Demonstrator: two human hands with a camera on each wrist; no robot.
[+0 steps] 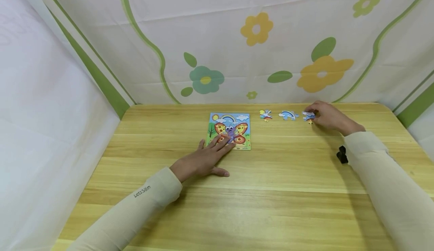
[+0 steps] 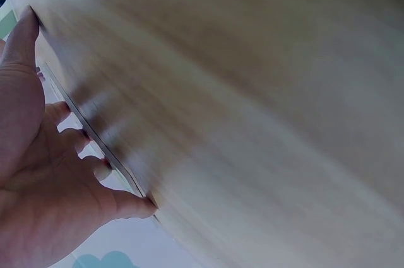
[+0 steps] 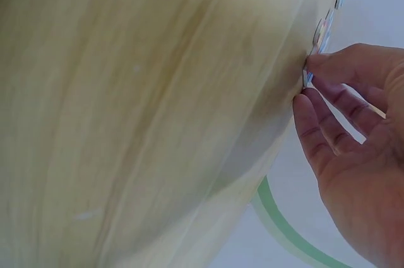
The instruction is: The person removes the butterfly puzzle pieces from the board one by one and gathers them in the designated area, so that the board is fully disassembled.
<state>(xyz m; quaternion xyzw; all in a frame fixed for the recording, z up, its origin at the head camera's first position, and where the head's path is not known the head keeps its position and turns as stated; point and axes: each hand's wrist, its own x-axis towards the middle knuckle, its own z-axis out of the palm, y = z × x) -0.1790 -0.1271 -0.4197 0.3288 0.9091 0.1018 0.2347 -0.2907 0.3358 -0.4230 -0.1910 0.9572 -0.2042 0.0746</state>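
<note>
A square butterfly jigsaw puzzle board (image 1: pixel 244 120) lies flat on the wooden table. Resting on its lower edge with spread fingers is my left hand (image 1: pixel 207 158), its thumb out on the tabletop. To the right, three loose puzzle pieces form a row: one with a yellow patch (image 1: pixel 266 114), one with a rainbow arc (image 1: pixel 289 115), and a cloud-patterned puzzle piece (image 1: pixel 307 116) at the right end. My right hand (image 1: pixel 327 116) pinches that last piece at its right side, thumb and fingertips low at the tabletop. In the right wrist view the puzzle piece (image 3: pixel 307 79) shows edge-on between thumb and fingers.
A small black object (image 1: pixel 342 155) sits beside the right sleeve. Behind the wooden table (image 1: pixel 271 205) hangs a white curtain (image 1: pixel 210 28) printed with flowers and green vines, close to the far edge. Another white sheet (image 1: pixel 51 111) borders the left side.
</note>
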